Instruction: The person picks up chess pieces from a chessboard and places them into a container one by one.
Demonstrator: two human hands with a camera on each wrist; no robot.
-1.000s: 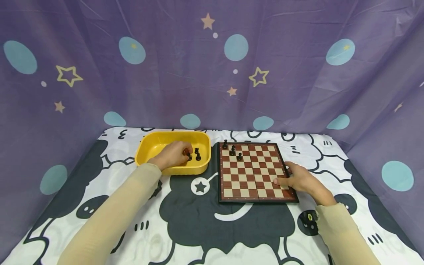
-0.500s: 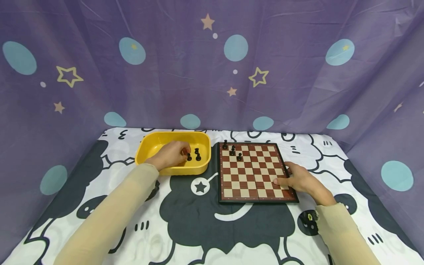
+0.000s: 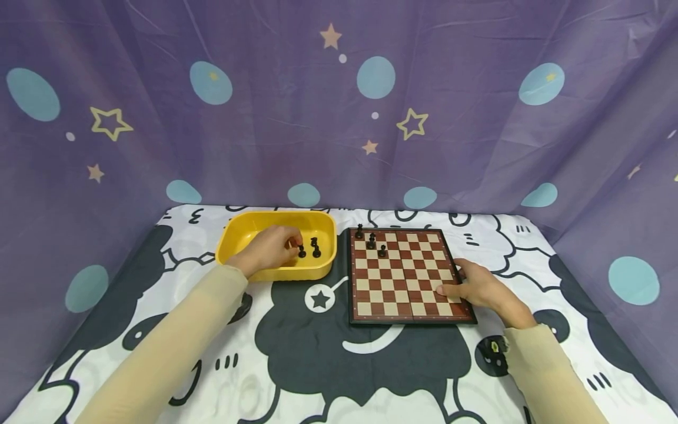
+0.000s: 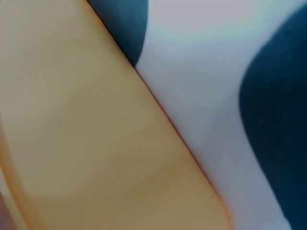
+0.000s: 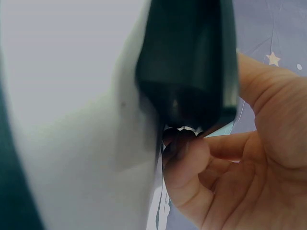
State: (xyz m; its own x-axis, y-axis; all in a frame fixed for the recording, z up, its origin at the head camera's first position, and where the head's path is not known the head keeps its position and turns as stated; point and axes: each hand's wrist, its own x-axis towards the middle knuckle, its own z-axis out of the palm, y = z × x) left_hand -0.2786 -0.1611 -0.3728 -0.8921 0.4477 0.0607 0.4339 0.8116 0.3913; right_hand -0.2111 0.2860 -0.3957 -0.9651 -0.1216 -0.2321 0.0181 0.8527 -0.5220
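In the head view, my left hand (image 3: pixel 270 248) reaches inside a yellow plastic basket (image 3: pixel 233 254), its fingers bent beside a black chess piece (image 3: pixel 302 252). I cannot tell whether it pinches anything; the fingertips are partly hidden. Two more black pieces, one a knight (image 3: pixel 314 242), stand to the right in the basket. My right hand (image 3: pixel 484 287) grips the right edge of a red-and-cream chessboard (image 3: pixel 394 274), thumb on top; the right wrist view shows fingers curled at the board's dark side (image 5: pixel 187 62). Three black pieces, including a pawn (image 3: pixel 382 251), stand diagonally at the board's far left corner.
The basket sits left of the chessboard with a narrow strip of cloth between them. A white and dark grey cartoon tablecloth (image 3: pixel 365 365) covers the table. A purple curtain (image 3: pixel 318 159) hangs behind and at both sides. Basket wall (image 4: pixel 96 120) fills much of the left wrist view.
My left hand has drifted slightly left inside the basket, uncovering more of the black piece by its fingertips. My right hand and the pieces on the chessboard stay as they were.
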